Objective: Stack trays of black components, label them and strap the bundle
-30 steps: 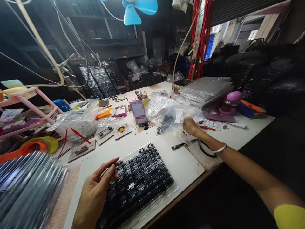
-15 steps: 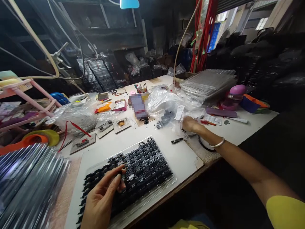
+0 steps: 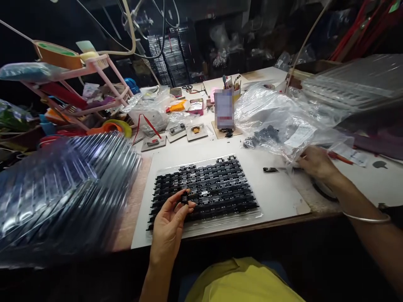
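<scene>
My left hand (image 3: 171, 220) pinches a small black connector (image 3: 185, 198) between thumb and fingertips, above the near left part of a clear tray (image 3: 258, 214). Rows of similar black connectors (image 3: 217, 178) fill most of this tray. On the right, my right hand (image 3: 317, 164) has its fingers curled on the near edge of a clear plastic bag (image 3: 267, 102); its fingertips are partly hidden. Dark small parts (image 3: 262, 136) show inside the bag, close to a white label (image 3: 300, 135). A black-handled tool (image 3: 270, 170) lies between the tray and my right hand.
Stacked clear trays (image 3: 72, 188) stand at the left, below a pink rack (image 3: 107, 79). Small fixture blocks (image 3: 197, 132) line the table behind the tray. A blurred-out upright panel (image 3: 224, 109) stands mid-table. More clear trays (image 3: 362, 84) are piled at the back right.
The view has turned left and down, so the table things appear shifted. My left hand still pinches, with the black connector now plainer to see. My right hand stays at the bag's edge.
</scene>
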`<state>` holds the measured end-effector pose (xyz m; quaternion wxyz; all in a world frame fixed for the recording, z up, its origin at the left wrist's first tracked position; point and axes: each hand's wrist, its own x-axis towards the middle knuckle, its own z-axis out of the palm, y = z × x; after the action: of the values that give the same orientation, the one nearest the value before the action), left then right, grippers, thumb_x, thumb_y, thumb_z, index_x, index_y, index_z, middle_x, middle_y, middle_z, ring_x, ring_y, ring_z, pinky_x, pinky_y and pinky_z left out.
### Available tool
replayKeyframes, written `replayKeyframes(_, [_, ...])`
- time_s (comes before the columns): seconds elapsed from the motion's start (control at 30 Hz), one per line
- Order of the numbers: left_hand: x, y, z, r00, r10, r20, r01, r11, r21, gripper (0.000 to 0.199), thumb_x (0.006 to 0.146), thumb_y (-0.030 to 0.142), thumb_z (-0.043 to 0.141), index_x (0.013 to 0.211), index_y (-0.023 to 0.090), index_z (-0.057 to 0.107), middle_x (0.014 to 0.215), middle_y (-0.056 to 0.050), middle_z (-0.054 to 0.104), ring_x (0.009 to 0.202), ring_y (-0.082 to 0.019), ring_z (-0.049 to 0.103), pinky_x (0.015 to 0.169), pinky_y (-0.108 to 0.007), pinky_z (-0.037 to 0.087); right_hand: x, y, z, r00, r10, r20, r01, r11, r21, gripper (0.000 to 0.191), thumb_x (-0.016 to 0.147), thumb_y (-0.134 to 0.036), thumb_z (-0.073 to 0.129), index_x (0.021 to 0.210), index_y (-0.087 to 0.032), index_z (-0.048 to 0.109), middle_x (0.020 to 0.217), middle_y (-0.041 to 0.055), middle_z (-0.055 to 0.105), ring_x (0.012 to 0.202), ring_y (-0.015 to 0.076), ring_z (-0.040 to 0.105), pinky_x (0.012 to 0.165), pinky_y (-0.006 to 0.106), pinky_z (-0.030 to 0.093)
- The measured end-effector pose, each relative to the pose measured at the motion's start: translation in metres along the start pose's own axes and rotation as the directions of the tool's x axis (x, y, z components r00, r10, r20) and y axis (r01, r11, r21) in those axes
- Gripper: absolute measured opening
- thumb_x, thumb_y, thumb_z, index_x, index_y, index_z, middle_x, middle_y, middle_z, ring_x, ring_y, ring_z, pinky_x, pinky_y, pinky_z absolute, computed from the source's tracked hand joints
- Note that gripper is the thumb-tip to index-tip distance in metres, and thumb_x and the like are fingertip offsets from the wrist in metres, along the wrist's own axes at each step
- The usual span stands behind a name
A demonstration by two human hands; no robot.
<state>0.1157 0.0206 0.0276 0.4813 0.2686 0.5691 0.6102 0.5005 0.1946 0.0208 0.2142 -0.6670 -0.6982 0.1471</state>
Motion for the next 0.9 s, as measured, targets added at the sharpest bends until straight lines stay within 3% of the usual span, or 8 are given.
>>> replayKeyframes(0.13, [0.000, -0.004, 0.003, 1.000, -0.004, -0.009, 0.003, 0.999, -0.039, 0.037, 0.066, 0.028, 0.076, 0.101, 0.021, 0.066, 0.103, -0.005, 0.069, 0.074, -0.015, 0.066, 0.068, -0.026, 0.054, -0.059, -0.028, -0.005, 0.940, 0.113, -0.322, -0.059, 0.983, 0.175, 0.018, 0.081, -0.049, 0.055, 0.082, -0.031, 0.052, 0.081, 0.0108, 0.062, 0.076, 0.0288, 0.060, 0.073, 0.045, 0.046])
replayKeyframes(0.17, [0.000, -0.005, 0.006, 1.000, -0.017, 0.003, 0.017, 0.998, -0.053, 0.037, 0.067, 0.027, 0.076, 0.101, 0.020, 0.066, 0.099, -0.005, 0.070, 0.072, -0.014, 0.066, 0.066, -0.025, 0.054, -0.074, -0.038, -0.001, 0.947, 0.125, -0.295, -0.052, 0.969, 0.243, 0.022, 0.080, -0.051, 0.057, 0.084, -0.031, 0.053, 0.080, 0.0088, 0.062, 0.072, 0.0267, 0.060, 0.070, 0.043, 0.048])
replayKeyframes(0.23, [-0.001, -0.008, 0.014, 0.997, -0.045, 0.061, 0.049, 0.997, -0.057, 0.035, 0.067, 0.026, 0.076, 0.101, 0.019, 0.067, 0.096, -0.005, 0.071, 0.070, -0.013, 0.066, 0.065, -0.024, 0.053, -0.098, -0.057, 0.011, 0.998, 0.007, -0.065, 0.014, 0.947, 0.320, 0.026, 0.079, -0.051, 0.060, 0.084, -0.026, 0.057, 0.078, 0.0057, 0.062, 0.070, 0.0228, 0.060, 0.065, 0.038, 0.049])
replayKeyframes(0.33, [-0.005, -0.013, 0.027, 0.984, -0.076, 0.162, 0.081, 0.996, -0.027, 0.033, 0.069, 0.024, 0.076, 0.100, 0.019, 0.067, 0.097, -0.005, 0.071, 0.072, -0.012, 0.065, 0.068, -0.021, 0.053, -0.112, -0.072, 0.033, 0.967, -0.202, 0.159, 0.145, 0.940, 0.310, 0.023, 0.085, -0.042, 0.056, 0.081, -0.020, 0.060, 0.081, 0.0049, 0.059, 0.072, 0.0193, 0.059, 0.065, 0.034, 0.049])
replayKeyframes(0.47, [-0.010, -0.021, 0.039, 0.972, -0.087, 0.219, 0.087, 0.996, 0.009, 0.031, 0.070, 0.023, 0.076, 0.100, 0.022, 0.066, 0.097, -0.002, 0.071, 0.075, -0.010, 0.065, 0.073, -0.019, 0.052, -0.109, -0.066, 0.043, 0.964, -0.244, 0.105, 0.212, 0.944, 0.253, 0.019, 0.088, -0.032, 0.053, 0.098, -0.018, 0.061, 0.097, 0.0078, 0.055, 0.079, 0.0177, 0.058, 0.069, 0.032, 0.051])
replayKeyframes(0.57, [-0.009, -0.025, 0.043, 0.967, -0.090, 0.236, 0.090, 0.996, 0.012, 0.030, 0.072, 0.022, 0.075, 0.100, 0.022, 0.065, 0.098, -0.001, 0.071, 0.076, -0.010, 0.066, 0.074, -0.019, 0.052, -0.108, -0.060, 0.038, 0.949, -0.282, 0.144, 0.238, 0.936, 0.260, 0.024, 0.089, -0.026, 0.053, 0.111, -0.019, 0.057, 0.104, 0.0080, 0.053, 0.082, 0.0166, 0.058, 0.070, 0.030, 0.052])
replayKeyframes(0.8, [-0.007, -0.025, 0.052, 0.940, -0.151, 0.306, 0.159, 0.987, -0.002, 0.028, 0.072, 0.021, 0.074, 0.097, 0.020, 0.061, 0.098, -0.003, 0.071, 0.075, -0.011, 0.067, 0.069, -0.019, 0.053, -0.114, -0.063, 0.041, 0.936, -0.348, 0.060, 0.329, 0.921, 0.210, 0.015, 0.089, -0.016, 0.049, 0.100, -0.018, 0.059, 0.095, 0.0076, 0.054, 0.088, 0.0198, 0.056, 0.079, 0.036, 0.049])
replayKeyframes(0.9, [-0.009, -0.025, 0.055, 0.928, -0.167, 0.333, 0.185, 0.983, -0.023, 0.026, 0.073, 0.021, 0.073, 0.096, 0.020, 0.061, 0.098, -0.003, 0.071, 0.075, -0.011, 0.067, 0.067, -0.020, 0.053, -0.119, -0.078, 0.042, 0.942, -0.337, 0.003, 0.319, 0.895, 0.311, 0.015, 0.089, -0.017, 0.052, 0.102, -0.019, 0.059, 0.094, 0.0059, 0.055, 0.083, 0.0168, 0.056, 0.074, 0.032, 0.049])
